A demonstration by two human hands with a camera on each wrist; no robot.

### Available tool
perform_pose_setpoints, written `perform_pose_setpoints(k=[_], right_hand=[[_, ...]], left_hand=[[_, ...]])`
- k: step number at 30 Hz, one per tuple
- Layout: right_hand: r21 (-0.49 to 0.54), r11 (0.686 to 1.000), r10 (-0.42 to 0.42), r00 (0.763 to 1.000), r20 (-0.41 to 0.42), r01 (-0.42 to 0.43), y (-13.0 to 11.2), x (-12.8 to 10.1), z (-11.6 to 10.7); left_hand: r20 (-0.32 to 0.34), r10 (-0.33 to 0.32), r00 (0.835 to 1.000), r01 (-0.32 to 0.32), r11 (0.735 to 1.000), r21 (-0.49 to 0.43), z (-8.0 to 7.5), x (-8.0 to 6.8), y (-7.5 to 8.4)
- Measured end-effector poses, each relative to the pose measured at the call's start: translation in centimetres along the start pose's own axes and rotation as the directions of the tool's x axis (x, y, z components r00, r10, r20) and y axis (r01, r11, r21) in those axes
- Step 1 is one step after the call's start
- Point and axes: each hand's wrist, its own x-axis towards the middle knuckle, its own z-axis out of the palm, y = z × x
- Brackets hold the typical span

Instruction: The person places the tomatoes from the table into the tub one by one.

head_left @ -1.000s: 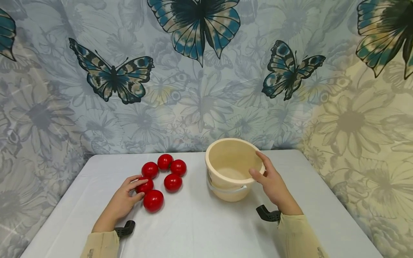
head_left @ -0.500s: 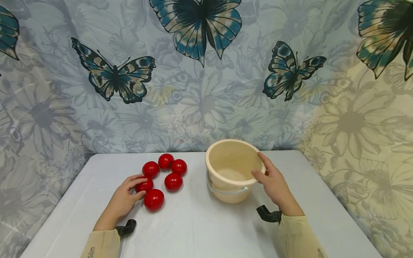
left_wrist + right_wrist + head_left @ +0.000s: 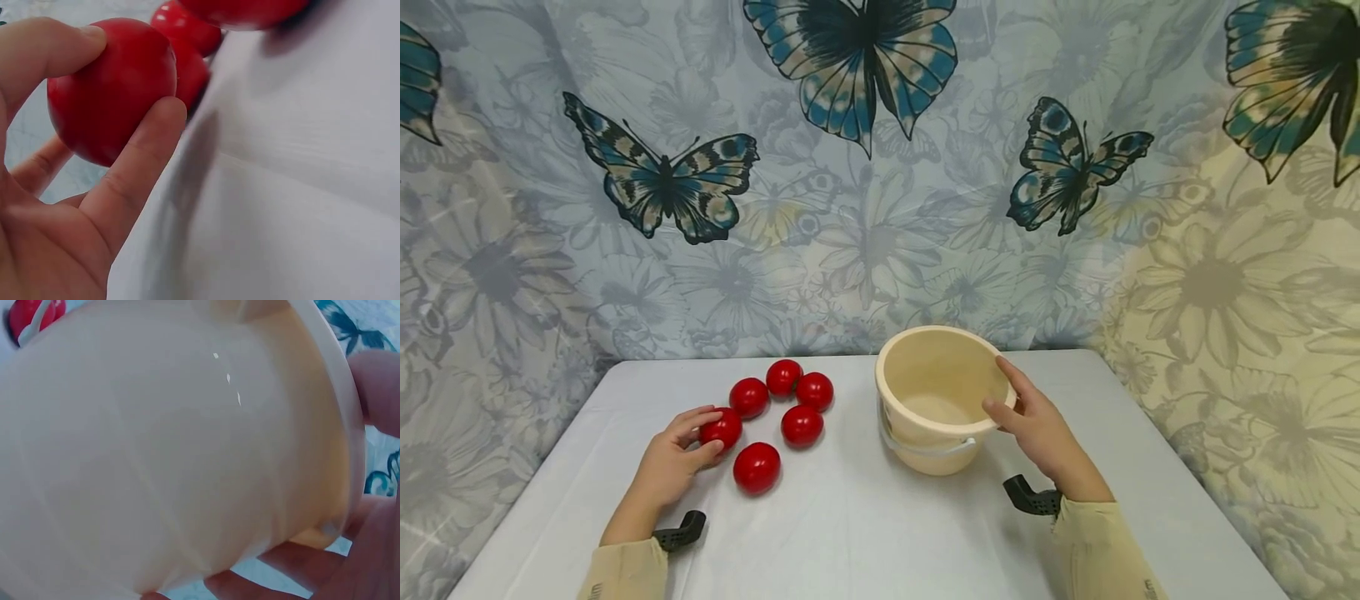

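My left hand [image 3: 668, 457] holds a shiny round red ball [image 3: 721, 428] between thumb and fingers. In the left wrist view the thumb presses one side of this ball [image 3: 115, 94] and fingers curve around the other. A large red ball [image 3: 757, 468] rests on the table just right of the hand. My right hand [image 3: 1037, 425] grips the rim of a cream bucket [image 3: 928, 417], thumb at the near side and fingers on the outer wall. The bucket leans slightly, its mouth facing up and toward me. In the right wrist view, the bucket's wall [image 3: 175, 444] fills most of the picture.
Several more red balls [image 3: 802, 426] lie grouped on the white-covered table [image 3: 850, 533], left of the bucket. The bucket's pale handle [image 3: 928, 448] hangs down its front. Behind the table's far edge hangs a butterfly-patterned cloth [image 3: 880, 250].
My left hand has drawn the held red ball left, away from the large ball beside it. My right hand keeps its grip on the bucket, which has hardly moved.
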Motion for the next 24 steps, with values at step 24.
perform_pose_setpoints(k=[24], right_hand=[[-0.23, 0.965, -0.127, 0.992, 0.016, 0.127, 1.2, 0.3, -0.9]], left_hand=[[-0.066, 0.099, 0.993, -0.114, 0.949, -0.295, -0.5, -1.0, 6.9]])
